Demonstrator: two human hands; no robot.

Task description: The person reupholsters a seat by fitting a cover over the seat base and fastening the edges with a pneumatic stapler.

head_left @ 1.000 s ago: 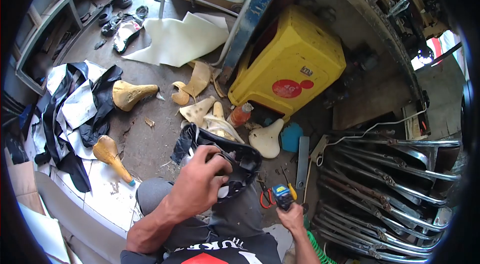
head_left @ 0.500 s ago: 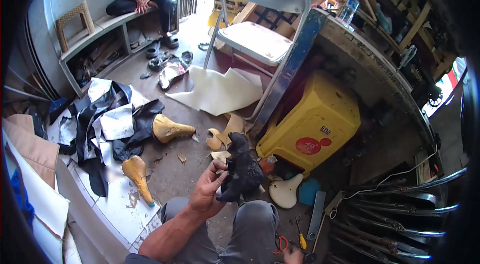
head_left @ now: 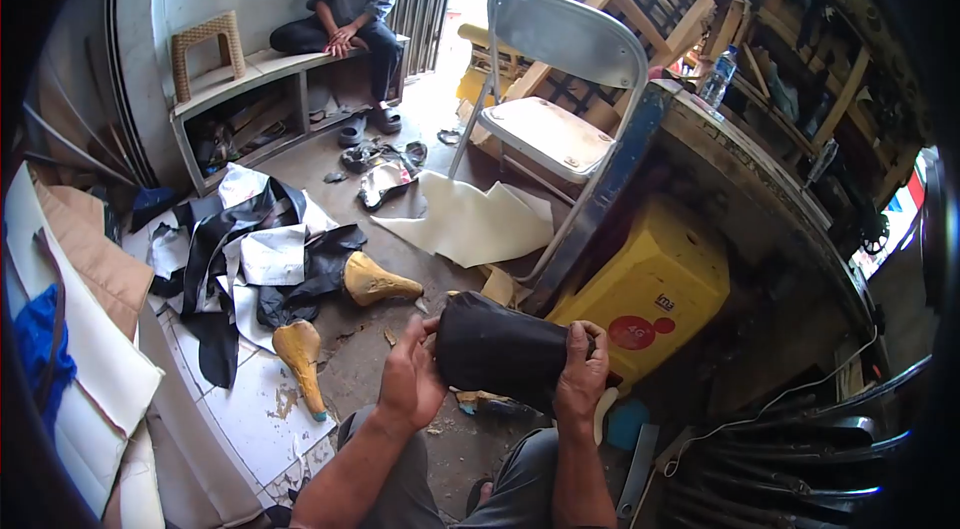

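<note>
A black cover (head_left: 503,346), looking like soft leather or fabric, is stretched out between my two hands above my knees. My left hand (head_left: 408,381) holds its left edge, with some fingertips hidden behind it. On the right, my right hand (head_left: 582,369) grips the other edge, thumb on the near face and fingers behind. Two yellowish bare bicycle saddles (head_left: 378,279) lie on the floor ahead to the left, one nearer me. A cream saddle (head_left: 604,415) is mostly hidden behind my right hand.
Black and white material scraps (head_left: 272,257) are heaped at left. A cream sheet (head_left: 480,219) lies by a folding chair (head_left: 545,134). A yellow plastic stool (head_left: 660,279) lies tipped at right, above metal tubes (head_left: 790,459). Another person (head_left: 350,4) sits on a bench (head_left: 240,79).
My right hand has come up from the floor by the red-handled tool and taken the cover's right edge. The crumpled black cover is now spread flat. The view has tilted up and shifted left.
</note>
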